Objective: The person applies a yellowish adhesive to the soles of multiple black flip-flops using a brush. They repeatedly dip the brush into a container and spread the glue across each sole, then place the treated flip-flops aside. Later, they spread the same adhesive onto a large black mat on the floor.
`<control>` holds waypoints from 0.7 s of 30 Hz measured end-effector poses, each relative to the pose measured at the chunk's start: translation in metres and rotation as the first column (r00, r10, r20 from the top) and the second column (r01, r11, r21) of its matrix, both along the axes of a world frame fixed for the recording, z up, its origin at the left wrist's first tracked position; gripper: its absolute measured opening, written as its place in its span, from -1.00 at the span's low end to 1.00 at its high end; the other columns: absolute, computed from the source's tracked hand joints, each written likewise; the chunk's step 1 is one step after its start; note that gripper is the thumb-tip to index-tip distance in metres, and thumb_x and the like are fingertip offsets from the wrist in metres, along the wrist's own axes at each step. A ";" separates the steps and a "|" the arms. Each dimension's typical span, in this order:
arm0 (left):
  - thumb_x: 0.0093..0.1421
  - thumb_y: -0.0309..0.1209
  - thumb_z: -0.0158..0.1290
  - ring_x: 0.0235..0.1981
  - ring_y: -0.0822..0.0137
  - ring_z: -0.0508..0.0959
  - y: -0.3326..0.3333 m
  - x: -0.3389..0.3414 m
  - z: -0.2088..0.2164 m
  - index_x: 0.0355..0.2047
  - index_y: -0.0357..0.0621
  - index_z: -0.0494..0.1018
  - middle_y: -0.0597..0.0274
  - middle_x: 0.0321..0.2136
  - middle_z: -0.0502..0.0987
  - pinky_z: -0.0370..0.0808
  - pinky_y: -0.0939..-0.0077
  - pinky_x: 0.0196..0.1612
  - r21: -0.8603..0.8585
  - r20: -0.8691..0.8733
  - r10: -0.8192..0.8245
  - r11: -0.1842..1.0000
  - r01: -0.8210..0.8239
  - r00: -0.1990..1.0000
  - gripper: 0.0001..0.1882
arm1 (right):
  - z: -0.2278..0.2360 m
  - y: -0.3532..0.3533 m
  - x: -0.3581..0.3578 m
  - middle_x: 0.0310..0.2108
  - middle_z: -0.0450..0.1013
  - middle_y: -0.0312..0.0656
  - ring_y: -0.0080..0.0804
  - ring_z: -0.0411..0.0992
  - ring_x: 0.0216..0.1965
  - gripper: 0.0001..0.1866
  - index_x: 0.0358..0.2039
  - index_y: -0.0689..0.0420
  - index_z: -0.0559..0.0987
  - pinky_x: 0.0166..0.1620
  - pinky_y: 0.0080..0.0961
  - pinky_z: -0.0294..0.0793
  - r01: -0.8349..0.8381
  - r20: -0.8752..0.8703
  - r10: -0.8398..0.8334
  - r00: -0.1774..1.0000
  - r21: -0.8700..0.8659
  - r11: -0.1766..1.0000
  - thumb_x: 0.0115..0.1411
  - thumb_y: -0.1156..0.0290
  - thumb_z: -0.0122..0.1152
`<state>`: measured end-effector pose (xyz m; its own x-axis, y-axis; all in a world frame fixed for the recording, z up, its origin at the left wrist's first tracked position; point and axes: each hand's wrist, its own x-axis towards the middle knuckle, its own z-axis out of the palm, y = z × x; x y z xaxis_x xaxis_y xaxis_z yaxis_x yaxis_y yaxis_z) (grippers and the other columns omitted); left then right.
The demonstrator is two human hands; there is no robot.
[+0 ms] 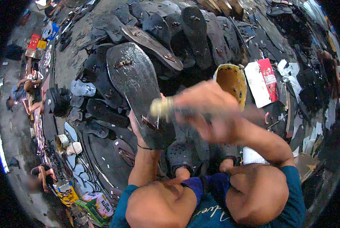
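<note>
A large black shoe sole (134, 76) stands tilted in front of me, its upper end shiny as if wet, with brown strap ends poking through. Under its lower left edge my left hand (135, 125) grips it; most of the fingers are hidden behind. My right hand (208, 108), smeared by motion, is closed round what looks like a brush with a pale yellow head (161, 108). This head is over the sole's lower half; whether it touches is blurred. Just beyond my right hand is a crusted yellowish pot (229, 76) with brown insides.
Many black soles (194, 36) lie piled ahead and leftward. A red and white carton piece (262, 81) lies right of the pot. My feet in dark clogs (179, 154) are below my hands. Two people (25, 89) sit at far left, near bright boxes (96, 207).
</note>
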<state>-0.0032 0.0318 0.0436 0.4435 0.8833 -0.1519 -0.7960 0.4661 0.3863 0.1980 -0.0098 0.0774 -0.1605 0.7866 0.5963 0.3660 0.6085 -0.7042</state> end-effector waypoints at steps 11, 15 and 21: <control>0.43 -0.13 -0.27 -0.11 0.26 0.60 -0.022 0.035 0.016 0.07 -0.18 0.40 0.12 -0.12 0.57 0.57 0.30 -0.01 0.017 -0.104 -0.016 1.000 0.018 0.994 -0.55 | 0.018 0.027 0.003 -0.30 0.48 -0.37 -0.33 0.45 -0.26 -0.54 -0.08 -0.10 0.57 -0.21 -0.29 0.32 -0.064 0.169 0.035 0.985 0.168 0.984 -0.08 0.27 0.25; 0.43 -0.02 -0.28 -0.24 0.23 0.64 0.006 0.018 0.000 0.08 -0.20 0.40 0.12 -0.14 0.60 0.61 0.28 -0.14 -0.036 0.015 -0.171 0.985 0.171 0.985 -0.47 | 0.029 -0.041 -0.012 -0.27 0.49 -0.39 -0.46 0.46 -0.27 -0.59 -0.08 -0.07 0.58 -0.19 -0.42 0.35 -0.278 0.348 0.211 0.914 0.155 0.948 0.01 0.22 0.16; 0.35 -0.30 -0.20 -0.14 0.29 0.58 0.017 0.004 0.008 0.02 -0.26 0.44 0.17 -0.15 0.59 0.52 0.37 -0.01 -0.157 -0.275 0.154 0.966 -0.203 0.949 -0.62 | 0.025 -0.028 -0.009 -0.25 0.55 -0.42 -0.48 0.49 -0.24 -0.60 -0.12 -0.10 0.61 -0.19 -0.34 0.26 -0.275 0.302 0.273 0.913 -0.037 0.961 -0.04 0.21 0.26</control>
